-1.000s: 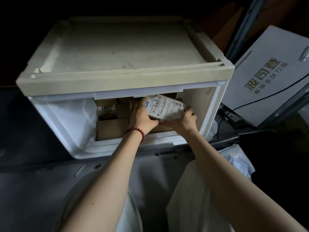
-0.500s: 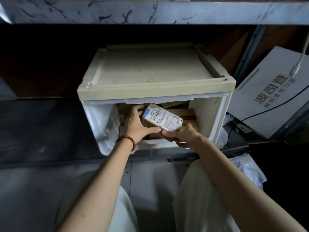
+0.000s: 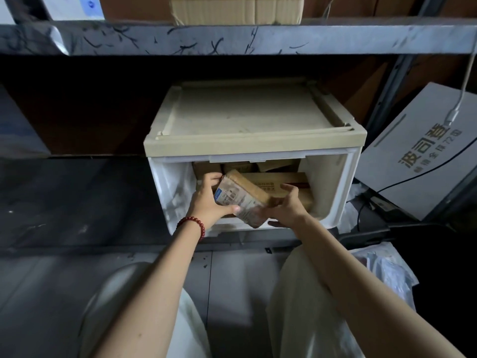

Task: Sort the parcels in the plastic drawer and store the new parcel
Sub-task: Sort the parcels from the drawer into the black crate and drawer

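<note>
The left grip (image 3: 209, 202) holds the parcel (image 3: 240, 197) at its left end, thumb across the labelled face. The right grip (image 3: 286, 208) clasps the right end, fingers curled over the top. The brown parcel tilts on edge, long axis running far-left to near-right, above other parcels (image 3: 281, 177) in the plastic drawer (image 3: 331, 192).

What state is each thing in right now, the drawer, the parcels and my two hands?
plastic drawer: pulled open, parcels inside.
labelled parcel: tilted, held above the drawer's front.
left hand: grips the labelled parcel's left end.
right hand: grips its right end.
other parcels: lying inside the drawer.
</note>
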Demonstrator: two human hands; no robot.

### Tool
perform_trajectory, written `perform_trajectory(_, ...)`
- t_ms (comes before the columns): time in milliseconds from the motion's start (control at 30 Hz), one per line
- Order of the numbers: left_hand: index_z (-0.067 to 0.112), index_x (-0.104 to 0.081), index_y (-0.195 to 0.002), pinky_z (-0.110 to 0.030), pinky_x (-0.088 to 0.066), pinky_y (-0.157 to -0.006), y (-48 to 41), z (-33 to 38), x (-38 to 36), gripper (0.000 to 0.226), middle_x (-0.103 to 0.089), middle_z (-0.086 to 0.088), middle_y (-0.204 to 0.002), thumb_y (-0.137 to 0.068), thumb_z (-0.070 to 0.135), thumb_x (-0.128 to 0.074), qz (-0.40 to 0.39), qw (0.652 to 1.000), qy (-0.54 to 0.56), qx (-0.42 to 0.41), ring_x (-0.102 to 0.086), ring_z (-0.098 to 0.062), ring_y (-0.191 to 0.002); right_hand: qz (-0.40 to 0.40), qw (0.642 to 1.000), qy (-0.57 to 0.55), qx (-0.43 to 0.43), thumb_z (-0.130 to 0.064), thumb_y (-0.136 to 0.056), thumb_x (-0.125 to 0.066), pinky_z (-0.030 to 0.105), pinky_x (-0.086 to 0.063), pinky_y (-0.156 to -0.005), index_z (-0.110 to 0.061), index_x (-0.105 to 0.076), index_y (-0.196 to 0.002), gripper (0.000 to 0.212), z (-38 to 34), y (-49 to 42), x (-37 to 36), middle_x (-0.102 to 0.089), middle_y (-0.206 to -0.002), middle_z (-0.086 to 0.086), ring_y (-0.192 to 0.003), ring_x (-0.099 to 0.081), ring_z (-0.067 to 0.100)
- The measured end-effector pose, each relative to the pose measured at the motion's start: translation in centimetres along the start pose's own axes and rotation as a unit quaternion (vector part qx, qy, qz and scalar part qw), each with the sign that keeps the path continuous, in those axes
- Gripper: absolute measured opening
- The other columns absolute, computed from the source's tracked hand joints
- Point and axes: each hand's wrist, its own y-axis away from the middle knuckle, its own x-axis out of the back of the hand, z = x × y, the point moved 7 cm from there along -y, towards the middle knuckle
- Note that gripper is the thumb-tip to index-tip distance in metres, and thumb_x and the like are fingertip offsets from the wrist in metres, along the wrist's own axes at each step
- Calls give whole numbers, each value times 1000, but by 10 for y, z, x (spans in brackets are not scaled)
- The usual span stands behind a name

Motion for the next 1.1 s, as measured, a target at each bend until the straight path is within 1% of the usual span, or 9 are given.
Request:
perform_trajectory(100,26,-36,-135,-31,-42,-96,2,2,-2,87,-49,4,-133,-65,20,-88,-19,1000,6,-2,-50,-16,-116,-60,991,115,12,-1,-74,-78,43,-56,-83,-18,-30,-140,83,1,1,-18,-56,-128,14,-116,-57,30)
perform_trajectory(200,25,-36,-137,-27,-42,-91,4,3,-2,88,-43,3,-123,-65,23,-88,-25,1000,-18,-2,-47,-14,-111,-27,980,185,70,-12,-73,-82,34,-52,-91,-15,-48,-133,69,-6,-1,-19,-62,-119,7,-106,-60,22)
perform_trajectory(333,25,-32,-142,-26,-40,-91,5,0,-1,87,-41,4,-123,-72,41,-81,-12,999,-37,19,-43,-13,-110,0,983,154,98,-18,-65,-88,36,-52,-92,-15,-63,-121,62,-9,-4,-16,-60,-91,-7,-94,-59,17)
perform_trajectory(467,33,-34,-142,-33,-48,-94,2,-8,5,83,-52,1,-131,-73,62,-70,17,998,-35,46,-52,-22,-118,2,992,66,108,-9,-58,-91,37,-50,-97,-25,-63,-97,51,-10,-3,-12,-57,-95,-9,-104,-59,18)
perform_trajectory(633,39,-40,-135,-33,-59,-65,1,-1,10,72,-49,-1,-127,-73,62,-69,29,999,10,34,-55,-21,-108,-21,993,-3,119,-1,-59,-89,25,-46,-92,-19,-63,-98,51,-15,3,-13,-60,-101,-7,-103,-58,14)
perform_trajectory(733,33,-48,-107,-21,-53,-46,5,4,11,45,-48,-6,-120,-74,51,-74,60,995,72,47,-59,-21,-99,-34,992,-40,113,2,-63,-86,20,-51,-81,-17,-61,-103,51,-17,5,-13,-60,-113,0,-101,-60,15)
perform_trajectory(900,22,-48,-95,-28,-49,-69,4,4,16,37,-48,-2,-114,-78,42,-74,111,991,60,53,-49,-19,-100,-19,985,-170,32,-5,-80,-75,41,-53,-92,-10,-50,-125,52,-8,3,-11,-51,-130,13,-112,-59,28)
perform_trajectory(1000,20,-48,-96,-18,-35,-67,3,8,8,35,-49,0,-116,-79,35,-75,86,995,53,26,-47,-15,-103,-42,987,-146,-56,-29,-91,-64,38,-54,-76,-7,-44,-137,55,2,4,-16,-57,-119,15,-95,-62,25)
perform_trajectory(1100,24,-49,-102,-20,-36,-74,4,8,-1,40,-49,1,-121,-75,33,-78,57,997,55,12,-46,-13,-108,-61,985,-129,-102,-34,-96,-56,40,-56,-64,0,-51,-127,47,7,6,-18,-59,-108,15,-85,-62,25)
